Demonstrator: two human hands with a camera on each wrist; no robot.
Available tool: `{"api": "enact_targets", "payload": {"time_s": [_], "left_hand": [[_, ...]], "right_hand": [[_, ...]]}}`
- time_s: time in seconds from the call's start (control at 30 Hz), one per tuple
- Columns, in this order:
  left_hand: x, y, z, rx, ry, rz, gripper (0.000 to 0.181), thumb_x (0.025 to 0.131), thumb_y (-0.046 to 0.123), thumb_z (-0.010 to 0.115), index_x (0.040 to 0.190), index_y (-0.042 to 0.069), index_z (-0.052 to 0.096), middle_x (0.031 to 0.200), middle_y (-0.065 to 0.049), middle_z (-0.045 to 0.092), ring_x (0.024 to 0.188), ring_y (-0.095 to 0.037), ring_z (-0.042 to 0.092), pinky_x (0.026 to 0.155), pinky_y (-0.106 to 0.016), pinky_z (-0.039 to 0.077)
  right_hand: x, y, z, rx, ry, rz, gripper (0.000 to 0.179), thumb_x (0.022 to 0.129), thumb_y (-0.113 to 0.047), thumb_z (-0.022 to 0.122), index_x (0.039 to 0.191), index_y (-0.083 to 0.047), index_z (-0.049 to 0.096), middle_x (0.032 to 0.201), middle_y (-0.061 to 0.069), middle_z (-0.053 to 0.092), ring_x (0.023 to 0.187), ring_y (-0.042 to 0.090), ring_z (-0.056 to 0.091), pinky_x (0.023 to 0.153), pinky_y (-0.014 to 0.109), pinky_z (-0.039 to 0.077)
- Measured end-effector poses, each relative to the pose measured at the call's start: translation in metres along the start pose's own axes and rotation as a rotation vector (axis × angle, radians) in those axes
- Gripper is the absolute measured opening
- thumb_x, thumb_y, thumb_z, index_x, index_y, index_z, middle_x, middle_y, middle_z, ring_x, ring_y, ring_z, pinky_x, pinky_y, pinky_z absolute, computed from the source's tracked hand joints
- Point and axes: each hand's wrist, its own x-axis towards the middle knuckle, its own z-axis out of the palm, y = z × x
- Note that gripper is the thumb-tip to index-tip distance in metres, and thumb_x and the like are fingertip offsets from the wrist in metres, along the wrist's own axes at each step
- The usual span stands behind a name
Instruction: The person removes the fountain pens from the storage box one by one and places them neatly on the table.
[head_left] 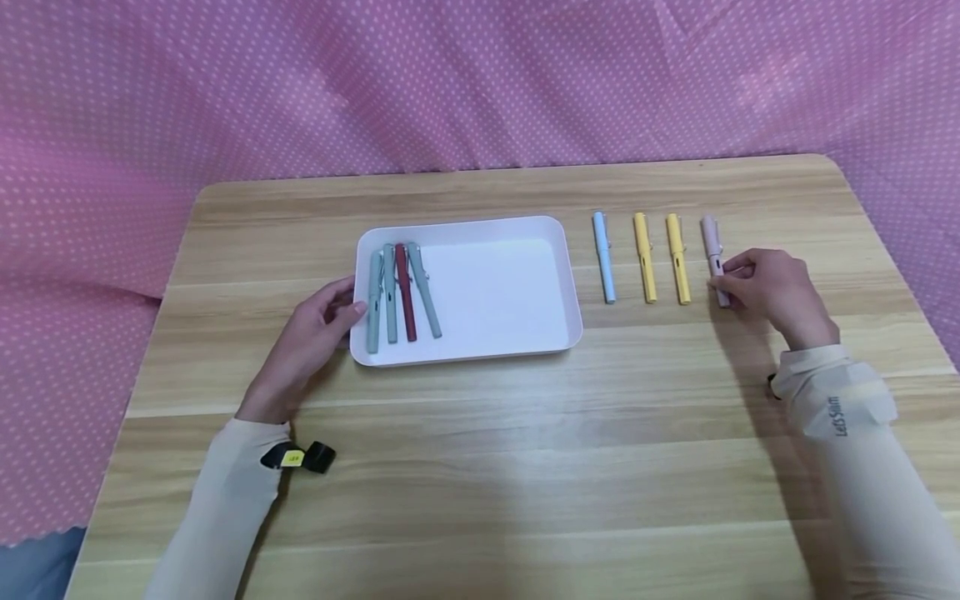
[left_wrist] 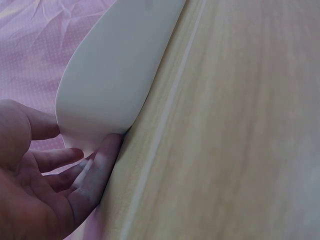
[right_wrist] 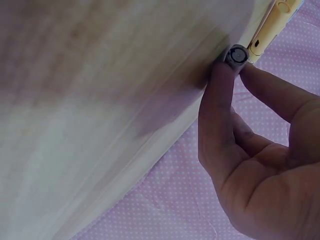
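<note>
My left hand (head_left: 313,332) holds the left end of a white tray (head_left: 510,357), thumb over the rim and the other fingers along the outer wall. In the left wrist view, those fingers reach low against the tray wall (left_wrist: 105,75), close to the tabletop. Inside the tray's left part lie three grey-green pens (head_left: 373,304) and a dark red pen (head_left: 406,292). At the right, my right hand (head_left: 776,292) pinches the lower part of a lilac pen (head_left: 711,237) between thumb and fingers. The right wrist view shows that pen's round end (right_wrist: 238,55) between the fingertips.
Left of the lilac pen, two yellow pens (head_left: 644,258) and a light blue pen (head_left: 603,257) lie roughly parallel on the wooden table (head_left: 480,467). A pink dotted cloth (head_left: 450,83) hangs behind the table's far edge.
</note>
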Motion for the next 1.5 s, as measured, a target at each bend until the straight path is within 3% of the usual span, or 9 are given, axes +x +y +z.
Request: {"api": "enact_targets", "payload": {"time_s": [0.3,0.47,0.57,0.67,0.73,0.83,1.03,1.5], "left_hand": [[0.0,-0.001,-0.001,0.006,0.004,0.004,0.064,0.109,0.044,0.051,0.165,0.022,0.03,0.149,-0.007,0.048,0.128,-0.026,0.047,0.101,-0.039,0.05],[-0.001,0.0,-0.001,0.005,0.001,0.004,0.064,0.109,0.044,0.051,0.165,0.023,0.03,0.149,-0.007,0.048,0.128,-0.026,0.048,0.1,-0.039,0.051],[-0.001,0.001,-0.001,0.003,-0.002,0.003,0.064,0.109,0.044,0.051,0.165,0.023,0.029,0.15,-0.007,0.047,0.129,-0.026,0.047,0.101,-0.039,0.05],[0.0,0.002,-0.001,-0.002,-0.003,0.0,0.063,0.109,0.042,0.051,0.165,0.023,0.03,0.15,-0.006,0.047,0.128,-0.026,0.047,0.102,-0.041,0.049],[0.0,0.002,-0.002,-0.004,-0.005,0.0,0.062,0.11,0.041,0.051,0.165,0.023,0.029,0.15,-0.006,0.047,0.128,-0.026,0.047,0.103,-0.042,0.049],[0.0,0.002,-0.002,-0.007,-0.005,-0.001,0.062,0.11,0.04,0.051,0.165,0.023,0.03,0.149,-0.006,0.047,0.129,-0.026,0.047,0.103,-0.042,0.049],[-0.001,0.001,-0.001,-0.004,-0.005,0.003,0.063,0.11,0.042,0.05,0.165,0.022,0.029,0.15,-0.007,0.047,0.13,-0.026,0.048,0.102,-0.04,0.05],[-0.001,0.001,-0.002,-0.014,0.0,-0.004,0.062,0.109,0.04,0.052,0.165,0.023,0.031,0.148,-0.006,0.048,0.128,-0.026,0.048,0.102,-0.041,0.05]], "right_hand": [[-0.001,0.002,0.0,0.014,0.013,0.003,0.046,0.102,-0.035,0.065,0.123,0.007,0.064,0.1,0.018,0.075,0.089,0.024,0.062,0.082,0.047,0.045],[-0.005,0.005,-0.002,0.028,0.032,0.0,0.049,0.105,-0.036,0.057,0.127,0.007,0.062,0.107,0.023,0.073,0.104,0.038,0.061,0.09,0.055,0.045],[-0.007,0.009,-0.007,0.065,0.045,0.0,0.048,0.106,-0.036,0.056,0.128,0.007,0.063,0.097,0.016,0.076,0.093,0.024,0.068,0.085,0.042,0.048],[-0.009,0.012,-0.013,0.125,0.062,0.003,0.048,0.106,-0.034,0.057,0.129,0.008,0.062,0.087,0.004,0.076,0.074,0.005,0.066,0.071,0.023,0.047],[-0.01,0.011,-0.016,0.197,0.071,0.006,0.048,0.106,-0.031,0.058,0.132,0.009,0.059,0.085,-0.005,0.073,0.069,0.001,0.067,0.065,0.017,0.05],[-0.011,0.007,-0.021,0.322,0.085,-0.023,0.048,0.107,-0.028,0.057,0.135,0.011,0.054,0.088,-0.016,0.067,0.073,-0.001,0.067,0.067,0.019,0.057],[-0.014,-0.019,-0.024,0.519,0.099,-0.107,0.035,0.108,-0.02,0.056,0.132,0.005,0.053,0.095,-0.017,0.065,0.083,0.0,0.069,0.074,0.022,0.06],[-0.021,-0.101,-0.006,0.599,0.024,-0.238,0.037,0.107,-0.015,0.057,0.136,0.007,0.055,0.109,0.0,0.068,0.095,0.011,0.069,0.079,0.026,0.06]]}}
